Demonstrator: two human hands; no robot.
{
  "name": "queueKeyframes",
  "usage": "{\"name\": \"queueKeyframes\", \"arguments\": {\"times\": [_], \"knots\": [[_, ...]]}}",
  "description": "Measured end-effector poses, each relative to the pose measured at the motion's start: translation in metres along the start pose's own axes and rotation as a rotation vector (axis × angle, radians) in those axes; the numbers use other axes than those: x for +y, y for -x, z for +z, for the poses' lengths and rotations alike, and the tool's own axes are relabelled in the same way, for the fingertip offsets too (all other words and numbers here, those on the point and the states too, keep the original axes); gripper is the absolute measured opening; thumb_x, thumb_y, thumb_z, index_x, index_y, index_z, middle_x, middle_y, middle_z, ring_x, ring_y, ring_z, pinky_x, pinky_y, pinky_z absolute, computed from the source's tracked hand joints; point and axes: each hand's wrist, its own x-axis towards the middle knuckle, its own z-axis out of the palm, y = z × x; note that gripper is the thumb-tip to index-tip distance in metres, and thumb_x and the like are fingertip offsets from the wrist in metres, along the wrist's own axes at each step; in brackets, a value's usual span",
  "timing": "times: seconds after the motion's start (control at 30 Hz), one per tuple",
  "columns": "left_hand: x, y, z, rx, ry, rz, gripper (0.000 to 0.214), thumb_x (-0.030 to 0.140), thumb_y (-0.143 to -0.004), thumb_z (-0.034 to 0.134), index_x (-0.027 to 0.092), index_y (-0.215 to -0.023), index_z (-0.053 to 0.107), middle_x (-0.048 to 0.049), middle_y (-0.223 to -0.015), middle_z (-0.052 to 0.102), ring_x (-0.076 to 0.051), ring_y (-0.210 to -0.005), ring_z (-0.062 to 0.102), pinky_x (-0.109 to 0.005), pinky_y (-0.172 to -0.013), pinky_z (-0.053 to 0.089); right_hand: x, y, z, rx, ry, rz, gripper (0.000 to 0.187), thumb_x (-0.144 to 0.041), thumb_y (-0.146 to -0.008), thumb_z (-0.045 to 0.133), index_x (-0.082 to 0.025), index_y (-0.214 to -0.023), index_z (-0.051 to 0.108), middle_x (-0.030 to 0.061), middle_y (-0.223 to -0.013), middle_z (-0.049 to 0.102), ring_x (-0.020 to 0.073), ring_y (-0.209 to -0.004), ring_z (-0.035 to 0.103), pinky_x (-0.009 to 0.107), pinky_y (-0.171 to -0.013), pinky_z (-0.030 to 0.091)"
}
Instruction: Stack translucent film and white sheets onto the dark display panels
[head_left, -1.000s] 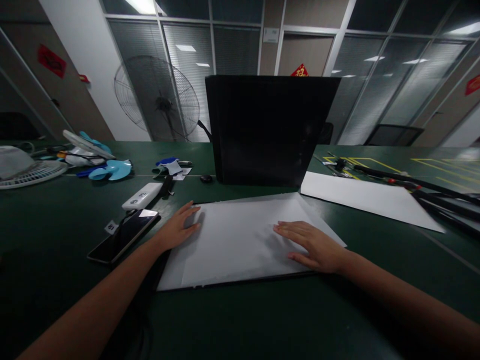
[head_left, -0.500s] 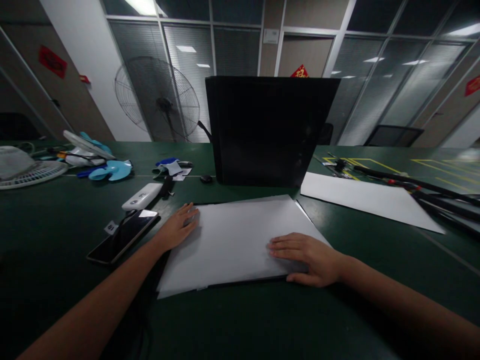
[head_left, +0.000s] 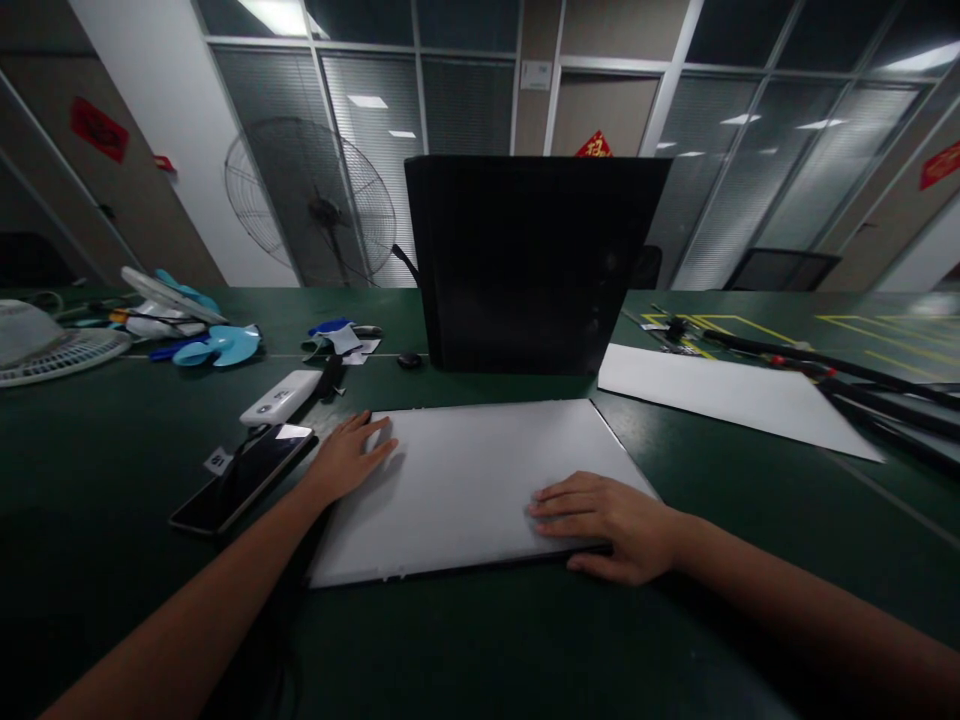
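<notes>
A thin white sheet (head_left: 465,490) lies flat on the green table in front of me, with a narrow dark edge showing around it. My left hand (head_left: 349,458) rests at its far left corner, fingers spread and pointing away and to the right. On the sheet's right part lies my right hand (head_left: 611,522), palm down with its fingers stretched out to the left and its thumb over the near edge. Neither hand grips anything. Beside my left forearm is a dark phone (head_left: 244,480) with a small white tag.
A large black panel (head_left: 532,265) stands upright behind the sheet. To the right lie another white panel (head_left: 735,398) and black cables (head_left: 885,410). On the left are a white power bank (head_left: 281,396), a light-blue fan blade (head_left: 219,346) and a white fan grille (head_left: 71,358).
The white sheet has shifted and turned slightly, so its edges now line up with the dark edge beneath. Both hands have stayed almost where they were, still spread on it.
</notes>
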Motion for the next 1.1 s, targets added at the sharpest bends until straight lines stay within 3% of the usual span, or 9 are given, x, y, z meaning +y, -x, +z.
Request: {"name": "queueKeyframes", "arguments": {"times": [0.17,0.23,0.33,0.47,0.57,0.67,0.77,0.93,1.1], "knots": [[0.004,0.002,-0.005,-0.008,0.001,0.011,0.060,0.061,-0.095,0.054,0.026,-0.142,0.066,-0.0124,-0.158,0.056,-0.037,-0.150,0.046,-0.053,-0.122,0.037,0.017,0.010,-0.007,0.045,0.036,-0.002,0.054,-0.036,-0.097,0.066,-0.023,-0.150,0.059,0.0102,-0.148,0.063,0.0255,-0.138,0.058,0.048,-0.113,0.051],[0.006,0.003,-0.007,-0.011,-0.008,0.009,0.063,0.062,-0.094,0.056,0.024,-0.144,0.065,-0.0138,-0.160,0.054,-0.038,-0.150,0.046,-0.053,-0.123,0.037,0.039,0.025,-0.016,0.126,0.123,0.098,0.048,-0.037,-0.101,0.061,-0.025,-0.148,0.060,0.0089,-0.148,0.063,0.0251,-0.138,0.058,0.050,-0.114,0.050],[0.009,0.004,-0.008,-0.021,-0.021,0.019,0.066,0.062,-0.093,0.057,0.023,-0.145,0.064,-0.0150,-0.161,0.053,-0.039,-0.149,0.048,-0.053,-0.123,0.037,0.088,0.069,-0.032,0.269,0.364,0.469,0.042,-0.039,-0.106,0.052,-0.023,-0.143,0.064,0.0106,-0.147,0.064,0.0277,-0.139,0.056,0.056,-0.119,0.043],[0.007,0.005,-0.006,-0.005,-0.025,0.056,0.061,0.060,-0.093,0.057,0.025,-0.143,0.064,-0.0144,-0.159,0.055,-0.039,-0.146,0.051,-0.054,-0.120,0.039,0.150,0.147,-0.048,0.222,0.523,1.057,0.057,-0.041,-0.104,0.044,-0.018,-0.157,0.050,0.0126,-0.167,0.041,0.0298,-0.156,0.034,0.054,-0.128,0.029],[0.005,0.004,-0.004,0.000,-0.032,0.067,0.063,0.060,-0.093,0.056,0.025,-0.145,0.062,-0.0158,-0.159,0.055,-0.039,-0.145,0.051,-0.056,-0.121,0.038,0.175,0.189,-0.054,0.227,0.537,1.264,0.066,-0.044,-0.104,0.039,-0.009,-0.160,0.043,0.0226,-0.167,0.037,0.0394,-0.157,0.030,0.070,-0.123,0.027],[0.005,0.005,-0.004,-0.011,-0.033,0.072,0.067,0.061,-0.093,0.054,0.022,-0.147,0.061,-0.0181,-0.160,0.052,-0.041,-0.147,0.049,-0.057,-0.121,0.038,0.183,0.206,-0.058,0.215,0.525,1.387,0.071,-0.051,-0.105,0.034,-0.010,-0.162,0.039,0.0268,-0.161,0.044,0.0446,-0.148,0.042,0.078,-0.113,0.035],[0.007,0.006,-0.006,-0.004,-0.019,0.081,0.070,0.061,-0.093,0.053,0.020,-0.149,0.059,-0.0194,-0.161,0.051,-0.042,-0.148,0.048,-0.058,-0.120,0.038,0.180,0.207,-0.061,0.192,0.527,1.438,0.071,-0.060,-0.104,0.034,-0.017,-0.159,0.046,0.0243,-0.156,0.051,0.0467,-0.138,0.052,0.076,-0.104,0.044],[0.009,0.007,-0.009,-0.033,-0.028,0.080,0.075,0.062,-0.094,0.051,0.015,-0.152,0.056,-0.0227,-0.163,0.048,-0.043,-0.147,0.048,-0.058,-0.121,0.036,0.166,0.195,-0.069,0.156,0.565,1.399,0.056,-0.053,-0.106,0.037,-0.019,-0.136,0.070,0.0231,-0.139,0.065,0.0420,-0.124,0.062,0.058,-0.097,0.052],[0.007,0.007,-0.008,-0.011,-0.021,0.102,0.064,0.059,-0.094,0.054,0.024,-0.147,0.061,-0.0183,-0.160,0.052,-0.042,-0.145,0.051,-0.059,-0.119,0.038,0.150,0.174,-0.072,0.203,0.609,1.489,0.048,-0.035,-0.104,0.037,-0.010,-0.128,0.071,0.0275,-0.111,0.073,0.0371,-0.097,0.073,0.047,-0.082,0.053]]}}
